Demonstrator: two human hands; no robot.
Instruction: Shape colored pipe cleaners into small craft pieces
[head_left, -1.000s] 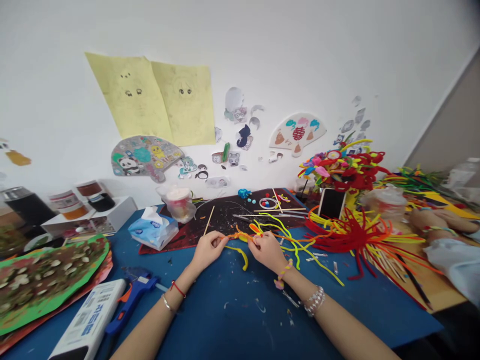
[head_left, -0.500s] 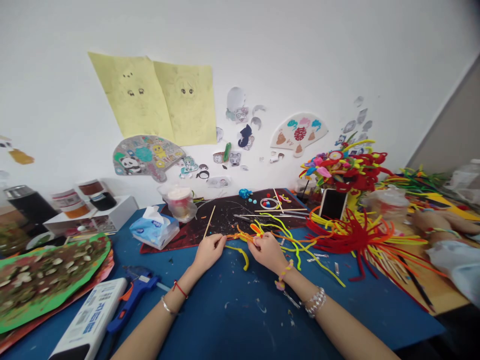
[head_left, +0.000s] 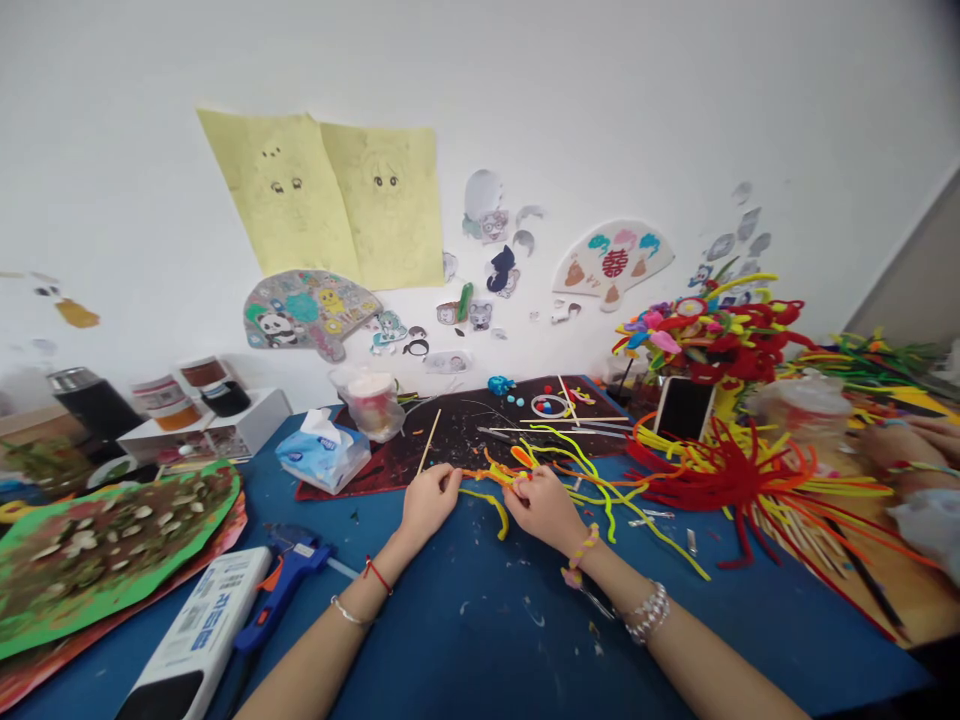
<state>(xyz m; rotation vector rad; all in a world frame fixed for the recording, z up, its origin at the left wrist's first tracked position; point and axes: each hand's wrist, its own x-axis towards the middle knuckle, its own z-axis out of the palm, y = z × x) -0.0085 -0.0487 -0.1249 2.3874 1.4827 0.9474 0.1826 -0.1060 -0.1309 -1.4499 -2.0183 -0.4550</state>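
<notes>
On the blue table (head_left: 465,650), or just over it, we've got an orange stem (head_left: 474,474) stretched btwn both hands, w/ yellow bits (head_left: 498,476) bunched near its R end. Our left hand (head_left: 431,508) has thumb & fingers pinched narrow on the L end; our right hand (head_left: 546,508) grips the bunched end, fingers closed too, tips partly hidden. Btwn our hands, a bit nearer us, a curled yellow stem (head_left: 502,522) lies on the table. Off R we see loose lime stems (head_left: 612,522), then a pile of red stems (head_left: 735,478) w/ a phone (head_left: 684,408) standing behind it. Beyond our hands: dark mat (head_left: 390,465), w/ a thin stick (head_left: 430,440) near the left hand. On our L: tissue pack (head_left: 322,458), blue glue gun (head_left: 281,597), white case (head_left: 199,625) just beside the gun. Far R, a co-worker's hand (head_left: 896,440), blurry.
</notes>
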